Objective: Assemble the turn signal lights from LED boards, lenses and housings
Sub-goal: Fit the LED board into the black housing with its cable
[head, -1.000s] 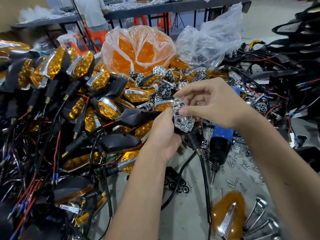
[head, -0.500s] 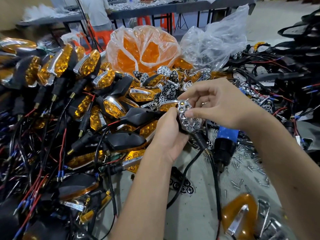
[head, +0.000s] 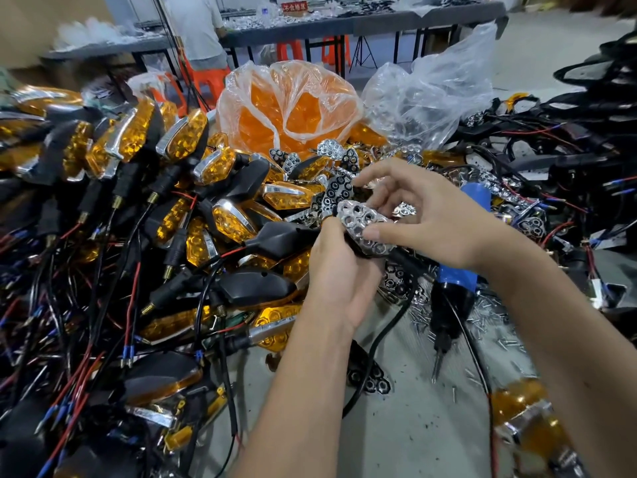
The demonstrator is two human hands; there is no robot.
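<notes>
Chrome reflector (head: 365, 229) gripped from below by left hand (head: 339, 281), pinched at edge by right hand (head: 431, 219) thumb and fingertips

Chrome honeycomb reflector (head: 363, 226) tilted atop black housing (head: 355, 244), black cable (head: 386, 336) trailing down

Assembly workshop, heaped turn signals (head: 220, 215), worktables (head: 344, 25)

A: Centre, my left hand (head: 339, 270) grips a black housing (head: 358, 248) bearing the chrome reflector (head: 365, 225).

B: And my right hand (head: 425, 219)?

A: Its thumb presses the reflector; blue screwdriver (head: 455, 288) lies near right, amber lights (head: 193, 208) heaped left.
</notes>
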